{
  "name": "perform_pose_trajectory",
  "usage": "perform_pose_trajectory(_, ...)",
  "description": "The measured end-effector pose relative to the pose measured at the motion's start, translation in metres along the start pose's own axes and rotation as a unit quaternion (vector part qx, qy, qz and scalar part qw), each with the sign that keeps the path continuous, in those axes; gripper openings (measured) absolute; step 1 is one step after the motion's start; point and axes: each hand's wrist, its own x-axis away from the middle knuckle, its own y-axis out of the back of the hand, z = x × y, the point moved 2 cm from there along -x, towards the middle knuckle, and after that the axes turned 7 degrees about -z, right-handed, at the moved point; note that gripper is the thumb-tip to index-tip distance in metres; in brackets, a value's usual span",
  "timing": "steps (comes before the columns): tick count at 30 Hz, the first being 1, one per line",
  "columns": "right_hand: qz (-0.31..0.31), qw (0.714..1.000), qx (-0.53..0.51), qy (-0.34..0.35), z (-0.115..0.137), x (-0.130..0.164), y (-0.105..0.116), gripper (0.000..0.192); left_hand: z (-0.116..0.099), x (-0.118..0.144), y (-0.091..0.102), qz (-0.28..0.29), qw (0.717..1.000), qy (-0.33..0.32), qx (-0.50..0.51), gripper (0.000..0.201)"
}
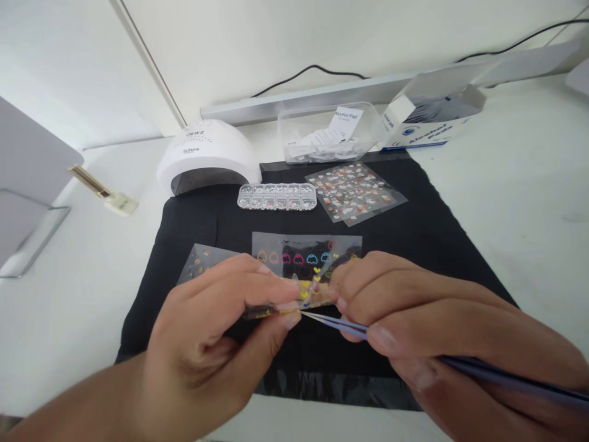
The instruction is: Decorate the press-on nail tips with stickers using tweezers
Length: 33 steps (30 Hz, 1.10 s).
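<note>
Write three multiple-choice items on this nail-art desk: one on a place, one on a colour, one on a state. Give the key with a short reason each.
1. Where does the nail lamp stand?
A. At the mat's far left corner
B. On the mat's near edge
C. Inside the clear tub

2. What colour is the mat under the sticker sheets?
A. White
B. Black
C. Red

3. How is the tweezers held?
A. Lying loose on the mat
C. Stuck in the rhinestone case
B. Gripped in the right hand, tip at the sticker strip that the left hand pinches

Key: 1 A, the white dome sits at the mat's back left. 2 B, the cloth is black. 3 B, the right fingers clasp the tweezers and their tip meets the strip.
</note>
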Motion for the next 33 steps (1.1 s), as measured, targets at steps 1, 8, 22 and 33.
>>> perform_pose_trajectory(1,-0.001,1.0,0.002,0.001,0.0,0.0,0.0,0.04,0.0,0.0,0.0,0.001,1.0,0.001,0.0,0.029)
perform_pose_trajectory(8,-0.039,0.999,-0.002,-0.002,-0.003,0.0,-0.006,0.034,0.003,0.002,-0.001,0.005,1.0,0.012,-0.006,0.033)
perform_pose_trajectory(22,-0.155,0.988,-0.025,0.0,-0.014,0.005,-0.008,0.011,0.007,-0.002,0.003,-0.032,0.999,0.032,-0.019,0.033)
perform_pose_trajectory(33,-0.138,0.986,-0.057,0.075,-0.022,0.003,-0.005,0.023,0.022,-0.012,0.004,-0.097,0.988,0.1,0.069,0.026)
